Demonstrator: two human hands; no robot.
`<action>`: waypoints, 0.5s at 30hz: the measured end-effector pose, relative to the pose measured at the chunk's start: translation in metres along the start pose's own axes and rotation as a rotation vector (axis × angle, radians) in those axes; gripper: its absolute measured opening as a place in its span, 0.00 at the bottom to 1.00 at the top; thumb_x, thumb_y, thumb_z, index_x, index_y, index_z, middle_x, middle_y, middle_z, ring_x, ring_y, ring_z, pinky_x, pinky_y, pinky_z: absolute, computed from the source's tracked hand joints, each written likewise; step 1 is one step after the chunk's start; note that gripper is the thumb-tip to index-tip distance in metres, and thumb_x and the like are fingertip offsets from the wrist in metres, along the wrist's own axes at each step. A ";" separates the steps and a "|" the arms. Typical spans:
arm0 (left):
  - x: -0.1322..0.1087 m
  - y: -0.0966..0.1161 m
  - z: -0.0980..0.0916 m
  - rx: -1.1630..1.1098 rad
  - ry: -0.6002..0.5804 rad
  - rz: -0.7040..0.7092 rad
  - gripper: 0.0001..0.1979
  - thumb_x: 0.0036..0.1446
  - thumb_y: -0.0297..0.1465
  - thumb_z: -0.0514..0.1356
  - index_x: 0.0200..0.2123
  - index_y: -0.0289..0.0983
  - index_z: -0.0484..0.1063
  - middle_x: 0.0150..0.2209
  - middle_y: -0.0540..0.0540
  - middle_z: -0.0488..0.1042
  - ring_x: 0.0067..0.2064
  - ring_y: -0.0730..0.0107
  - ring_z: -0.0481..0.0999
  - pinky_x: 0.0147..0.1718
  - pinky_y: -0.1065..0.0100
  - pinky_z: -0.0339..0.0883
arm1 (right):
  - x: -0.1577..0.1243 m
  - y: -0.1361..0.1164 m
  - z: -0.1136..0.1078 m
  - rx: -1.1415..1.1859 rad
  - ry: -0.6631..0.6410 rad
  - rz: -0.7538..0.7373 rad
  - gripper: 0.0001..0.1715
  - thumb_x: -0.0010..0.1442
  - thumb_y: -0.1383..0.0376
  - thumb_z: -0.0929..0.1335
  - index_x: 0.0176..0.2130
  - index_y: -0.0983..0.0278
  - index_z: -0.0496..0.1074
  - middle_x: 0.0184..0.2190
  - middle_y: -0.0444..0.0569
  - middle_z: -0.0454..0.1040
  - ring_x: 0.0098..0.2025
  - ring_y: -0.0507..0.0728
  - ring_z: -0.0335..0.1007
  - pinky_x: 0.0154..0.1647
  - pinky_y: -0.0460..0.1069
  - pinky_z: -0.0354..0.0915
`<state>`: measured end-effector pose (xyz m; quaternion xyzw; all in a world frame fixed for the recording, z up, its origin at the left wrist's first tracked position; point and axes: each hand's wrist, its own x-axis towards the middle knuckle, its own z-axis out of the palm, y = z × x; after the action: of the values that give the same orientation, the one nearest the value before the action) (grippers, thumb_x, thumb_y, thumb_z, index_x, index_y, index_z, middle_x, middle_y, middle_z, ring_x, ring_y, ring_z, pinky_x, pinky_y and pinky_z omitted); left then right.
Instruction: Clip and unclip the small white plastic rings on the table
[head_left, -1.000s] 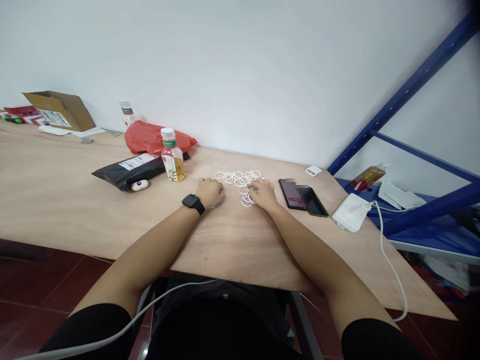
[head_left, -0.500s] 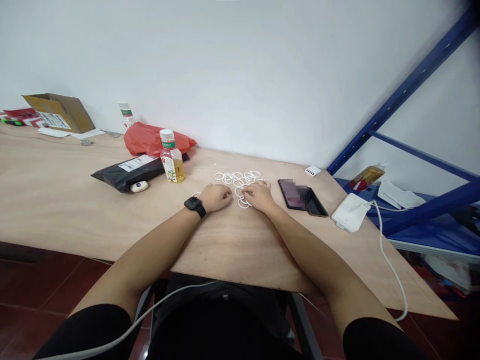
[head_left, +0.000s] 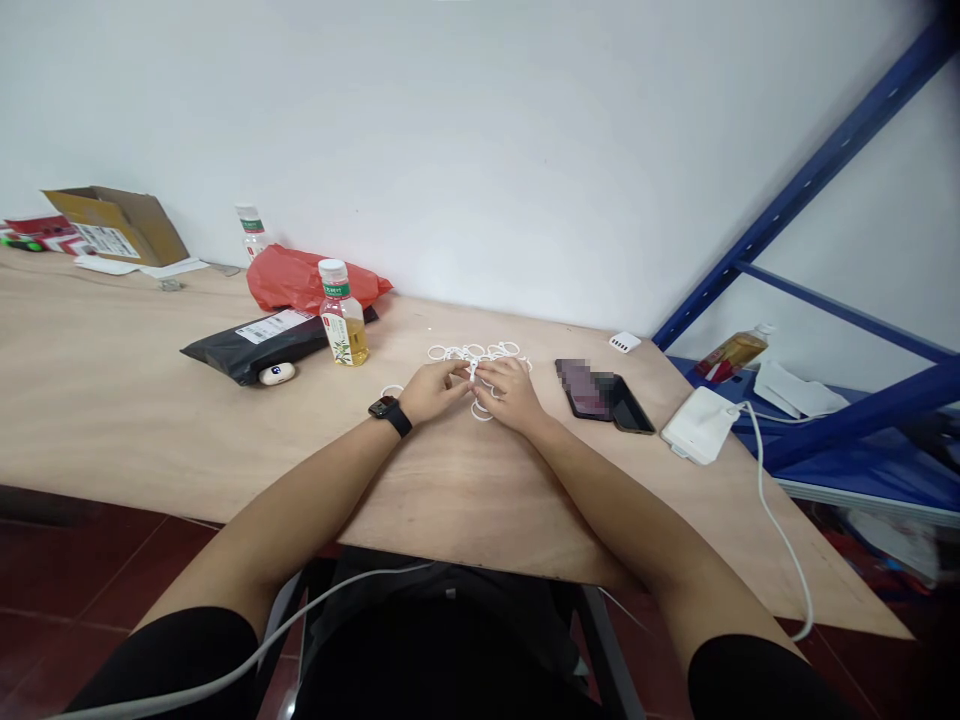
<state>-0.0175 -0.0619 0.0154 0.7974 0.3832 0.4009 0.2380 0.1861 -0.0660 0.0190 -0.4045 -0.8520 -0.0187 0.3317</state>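
My left hand (head_left: 433,392), with a black watch (head_left: 385,407) on its wrist, meets my right hand (head_left: 514,396) over the wooden table. A white plastic ring (head_left: 472,372) is pinched between the fingertips of both hands; the fingers partly cover it. Just beyond lies a loose heap of several more white rings (head_left: 504,350). One ring (head_left: 482,413) pokes out from under my right fingers, and another ring (head_left: 391,390) lies behind my left wrist.
Left of the hands stand a drink bottle (head_left: 343,325), a black parcel bag (head_left: 259,345), an earbud case (head_left: 277,373) and a red bag (head_left: 289,278). To the right lie two phones (head_left: 585,392) (head_left: 632,408), a white charger (head_left: 625,342) and a corded white power block (head_left: 699,425).
My hands have come together, the left moving slightly right. A white ring is now held up between the fingertips of both.
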 end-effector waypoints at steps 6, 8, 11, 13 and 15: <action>-0.001 0.005 0.002 -0.063 0.028 0.039 0.21 0.56 0.37 0.61 0.52 0.36 0.70 0.39 0.45 0.79 0.25 0.77 0.70 0.28 0.72 0.67 | 0.000 -0.006 0.002 0.246 0.097 0.063 0.11 0.63 0.61 0.65 0.37 0.58 0.77 0.45 0.49 0.78 0.50 0.59 0.70 0.55 0.58 0.63; -0.001 0.008 0.001 -0.011 0.028 0.080 0.18 0.57 0.34 0.60 0.51 0.37 0.72 0.38 0.47 0.79 0.27 0.76 0.71 0.30 0.71 0.68 | 0.000 -0.009 0.002 0.303 0.156 0.142 0.10 0.62 0.60 0.66 0.36 0.59 0.76 0.43 0.50 0.79 0.48 0.59 0.72 0.53 0.57 0.65; -0.001 0.012 -0.002 0.068 0.038 0.134 0.12 0.58 0.32 0.60 0.45 0.38 0.76 0.38 0.47 0.80 0.30 0.74 0.74 0.35 0.70 0.69 | -0.002 -0.010 0.002 0.324 0.213 0.241 0.11 0.61 0.57 0.67 0.37 0.60 0.76 0.39 0.50 0.79 0.44 0.59 0.73 0.48 0.55 0.67; -0.001 0.014 -0.004 0.096 0.038 0.153 0.09 0.60 0.33 0.60 0.41 0.38 0.77 0.36 0.47 0.80 0.32 0.73 0.75 0.36 0.69 0.68 | -0.002 -0.008 0.003 0.317 0.192 0.242 0.11 0.61 0.57 0.67 0.38 0.60 0.77 0.37 0.50 0.79 0.43 0.59 0.73 0.47 0.55 0.68; 0.000 0.014 -0.004 0.123 0.046 0.153 0.09 0.62 0.35 0.59 0.40 0.38 0.78 0.34 0.48 0.80 0.32 0.72 0.76 0.36 0.70 0.68 | -0.003 -0.006 0.004 0.314 0.158 0.205 0.12 0.62 0.56 0.67 0.38 0.59 0.78 0.37 0.49 0.79 0.44 0.59 0.73 0.48 0.55 0.68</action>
<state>-0.0154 -0.0701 0.0272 0.8280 0.3506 0.4117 0.1484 0.1811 -0.0708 0.0154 -0.4298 -0.7701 0.1164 0.4567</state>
